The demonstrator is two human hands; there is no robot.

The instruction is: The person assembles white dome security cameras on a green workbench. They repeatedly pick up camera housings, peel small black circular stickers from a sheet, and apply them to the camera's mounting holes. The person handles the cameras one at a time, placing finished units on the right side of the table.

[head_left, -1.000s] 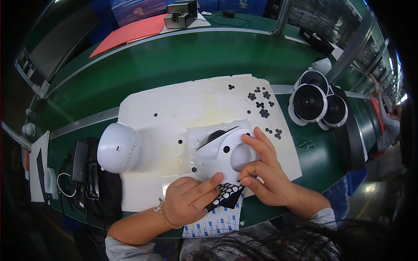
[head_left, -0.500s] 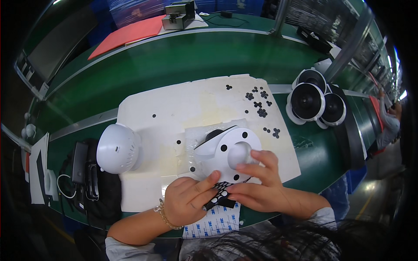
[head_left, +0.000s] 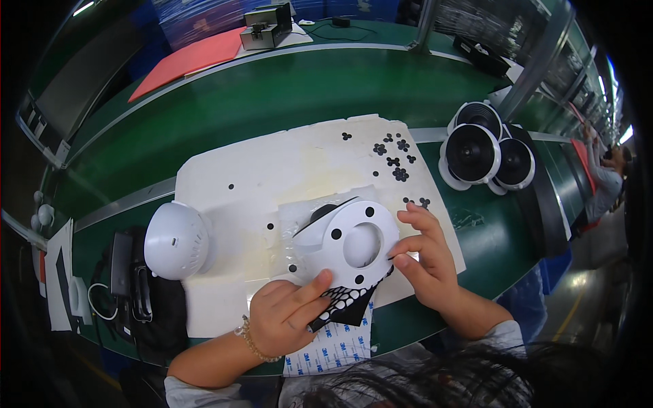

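Observation:
A white round base (head_left: pixel 320 255) with a large central opening lies tilted on a clear plastic wrap (head_left: pixel 289 211). Three black round pads (head_left: pixel 336 234) sit on its ring. My left hand (head_left: pixel 286 313) grips a black sheet (head_left: pixel 348 307) full of round white spots, its forefinger reaching up to the base's near edge. At the right rim of the base, my right hand (head_left: pixel 432 262) pinches a small dark bit, apparently another black pad, between thumb and forefinger; the fingertips mostly hide it. Its other fingers are raised.
A white rounded housing (head_left: pixel 175 241) stands on the left of the cardboard (head_left: pixel 238 160). Loose black pads (head_left: pixel 400 175) lie at its far right. White units with black round faces (head_left: pixel 471 153) stand on the right; a black bag (head_left: pixel 163 309) lies left. Printed backing paper (head_left: pixel 330 350) lies near me.
My right hand has moved from the black sheet up and right to the base's right rim. More of the sheet shows beside my left hand. The whole view has shifted slightly.

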